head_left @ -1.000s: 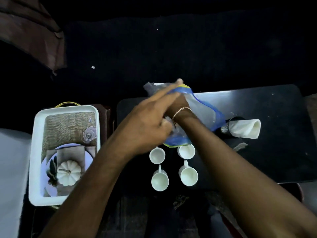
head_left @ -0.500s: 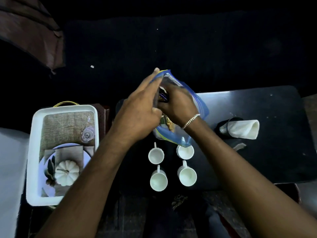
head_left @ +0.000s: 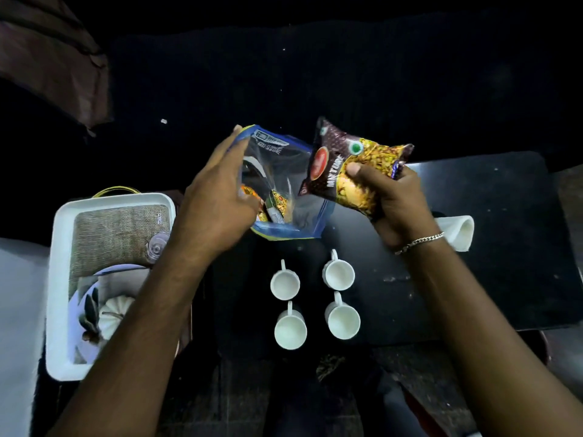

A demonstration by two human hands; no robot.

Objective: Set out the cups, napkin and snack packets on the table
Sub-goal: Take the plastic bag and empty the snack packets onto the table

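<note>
My left hand [head_left: 217, 197] grips the open mouth of a clear zip bag [head_left: 285, 187] with blue edges, held above the black table [head_left: 492, 247]. More small packets [head_left: 277, 205] lie inside the bag. My right hand [head_left: 391, 203] holds a dark maroon and yellow snack packet [head_left: 344, 165] just right of the bag. Several white cups [head_left: 285, 283] stand in two rows on the table below the bag. A rolled white napkin [head_left: 459, 231] lies at the right, partly behind my right wrist.
A white tray [head_left: 63, 279] stands at the left, holding a woven mat [head_left: 116, 228], a small glass [head_left: 156, 247], a plate and a white pumpkin ornament [head_left: 112, 313]. The surroundings beyond the table are dark.
My right hand has come out of the bag to the right with the snack packet. My left hand has kept the bag's mouth open.
</note>
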